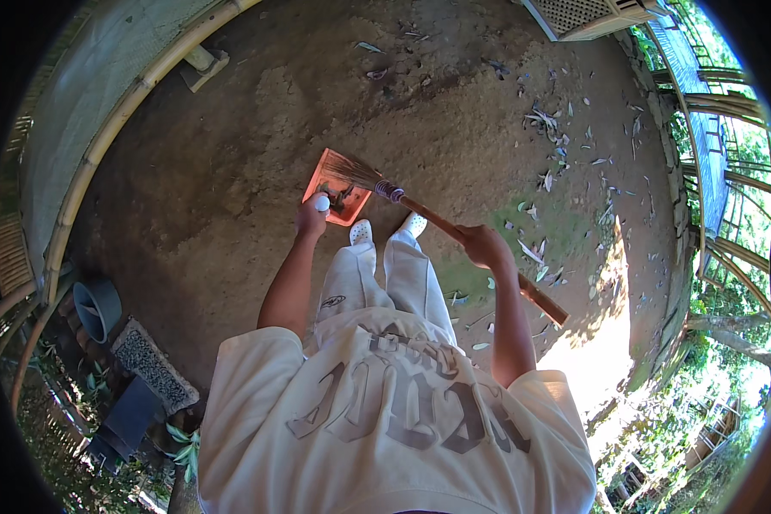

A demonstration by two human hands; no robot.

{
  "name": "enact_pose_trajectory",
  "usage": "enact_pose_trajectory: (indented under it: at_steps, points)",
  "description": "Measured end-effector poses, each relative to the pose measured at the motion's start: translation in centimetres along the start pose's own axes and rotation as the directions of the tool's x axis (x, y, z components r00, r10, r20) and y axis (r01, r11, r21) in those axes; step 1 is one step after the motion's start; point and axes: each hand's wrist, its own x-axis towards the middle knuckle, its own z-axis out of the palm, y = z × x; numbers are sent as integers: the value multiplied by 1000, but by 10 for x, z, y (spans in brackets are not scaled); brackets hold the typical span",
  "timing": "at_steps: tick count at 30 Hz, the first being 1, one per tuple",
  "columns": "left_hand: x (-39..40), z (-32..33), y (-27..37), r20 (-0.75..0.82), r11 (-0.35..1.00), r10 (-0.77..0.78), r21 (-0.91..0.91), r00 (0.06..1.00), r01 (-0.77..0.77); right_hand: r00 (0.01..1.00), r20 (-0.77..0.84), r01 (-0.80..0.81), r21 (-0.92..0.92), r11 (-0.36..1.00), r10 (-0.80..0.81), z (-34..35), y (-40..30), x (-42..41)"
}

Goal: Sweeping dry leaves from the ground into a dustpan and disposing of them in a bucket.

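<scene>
My left hand is closed round the upright handle of an orange dustpan, and the handle's pale round end shows above my fist. A stick broom slants across in front of me, with my right hand gripping its wooden handle partway along. Its bristles lie over the far part of the dustpan. Some dark debris and dry leaves are in the pan. Whether the bristles touch the pan's floor, I cannot tell.
Dry leaves lie scattered over the bare earth ground on the right. A bamboo rail curves along the left. Lower left are a grey bucket and a rough stone block. A latticed wooden piece stands at the upper right.
</scene>
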Motion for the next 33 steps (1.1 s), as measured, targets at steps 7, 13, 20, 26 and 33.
enact_pose_trajectory:
  at_steps: [7, 13, 20, 26, 33]
  points:
    - [-11, 2, 17, 9, 999, 16, -42, 1000, -15, 994, -76, -67, 132, 989, 78, -19, 4, -18]
    - [-15, 9, 7, 2, 996, -2, -95, 1000, 2, 978, -113, -170, 37, 985, 174, -1, -33, 5]
    - [-14, 15, 14, -2, 992, 20, -123, 1000, -20, 990, -23, -141, 38, 989, 142, 24, -22, -12]
    - [-14, 20, 14, -18, 976, 85, -197, 996, -87, 988, -50, -138, 161, 977, 147, 6, 1, -47]
    - [-2, 10, 47, 8, 989, 78, -124, 997, -76, 962, -180, -151, 269, 951, 203, 1, 10, -59]
